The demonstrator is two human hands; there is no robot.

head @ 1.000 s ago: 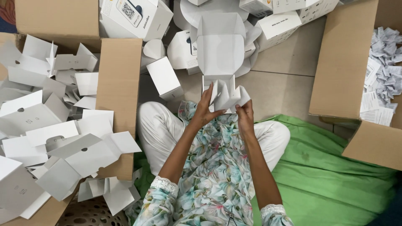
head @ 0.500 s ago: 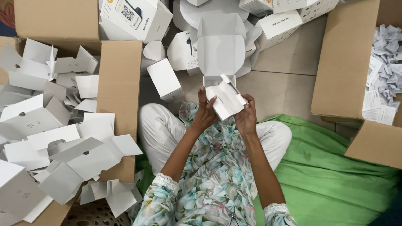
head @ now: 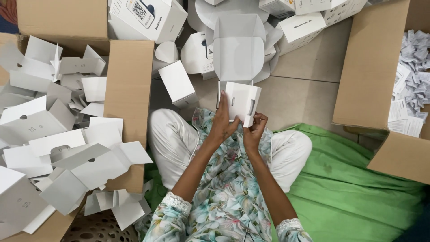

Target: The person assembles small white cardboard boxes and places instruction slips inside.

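Note:
Above my lap I hold a small white folded cardboard insert (head: 242,102). My left hand (head: 222,122) grips its left side with the fingers laid up along its face. My right hand (head: 255,130) pinches its lower right corner. Just beyond the insert an open white carton with its lid flap raised (head: 238,51) rests on the floor. I sit cross-legged in white trousers and a floral top on a green cloth (head: 354,192).
A large cardboard box (head: 130,89) on the left holds several white folded inserts (head: 67,148). Another cardboard box (head: 371,71) on the right holds crumpled paper slips (head: 414,62). White cartons (head: 148,18) pile at the back, one small white box (head: 178,83) near my left knee.
The white insert has been folded from spread flaps into a flatter, squarer shape and turned upright. Both hands have shifted lower and closer together on it.

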